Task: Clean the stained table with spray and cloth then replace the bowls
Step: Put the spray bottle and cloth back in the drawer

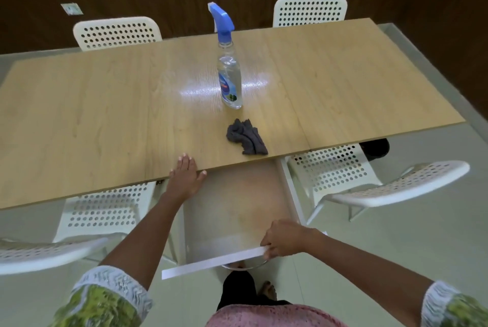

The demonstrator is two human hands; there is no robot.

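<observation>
We see the left arm stretched forward, its hand (184,176) lying flat on the near edge of the table (105,105), fingers straight and close together, thumb out to the side over the edge. The right arm reaches in from the lower right, bent at the wrist; its hand (282,239) grips the white front of an open drawer (211,264), fingers curled over the top at its right end. The drawer sticks out from under the table toward us, its pale bottom showing. On the table the spray (229,73) stands upright near the middle, and the dark cloth (247,138) lies crumpled just in front of it, near the edge. We see no bowls. White chairs (117,32) stand around the table.
</observation>
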